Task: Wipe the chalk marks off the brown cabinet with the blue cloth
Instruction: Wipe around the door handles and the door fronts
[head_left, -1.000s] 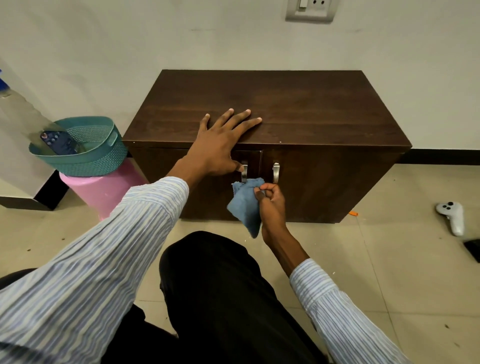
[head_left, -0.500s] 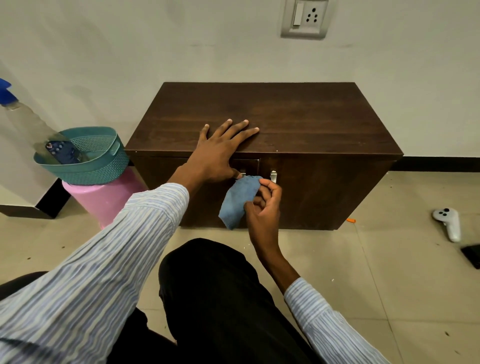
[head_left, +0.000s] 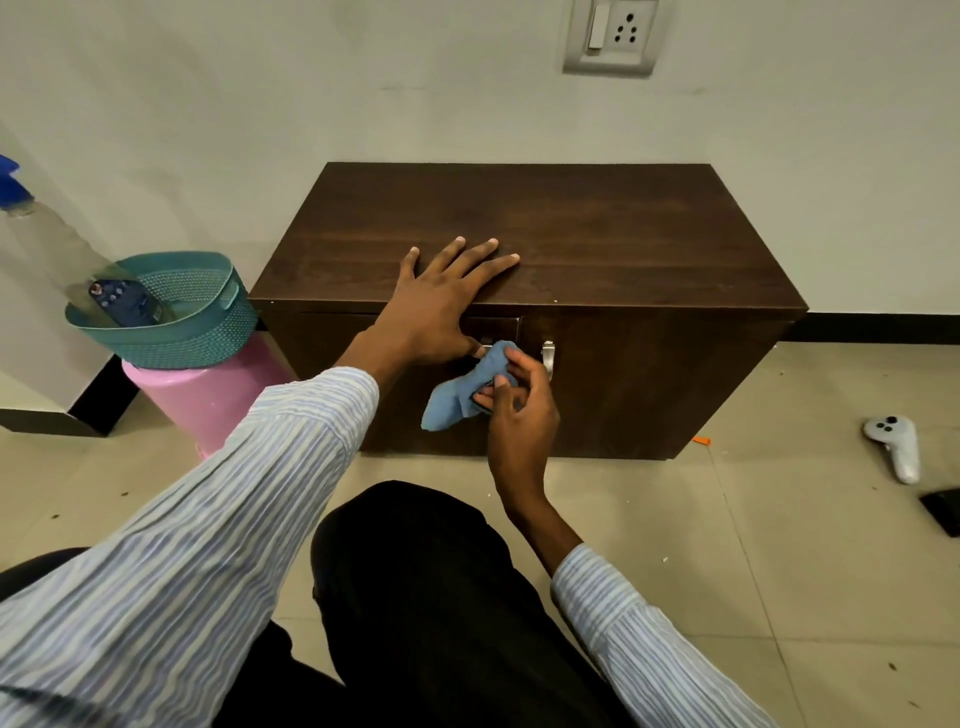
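Head: blue cloth (head_left: 457, 395) between right fingers (head_left: 511, 366)

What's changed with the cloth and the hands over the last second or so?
The right hand has regripped the blue cloth: it hung from the fingertips by the door handles, and is now bunched in the fingers and pressed to the cabinet front beside the handle. The left hand stays flat on the cabinet top. The basket and the white controller have not moved.
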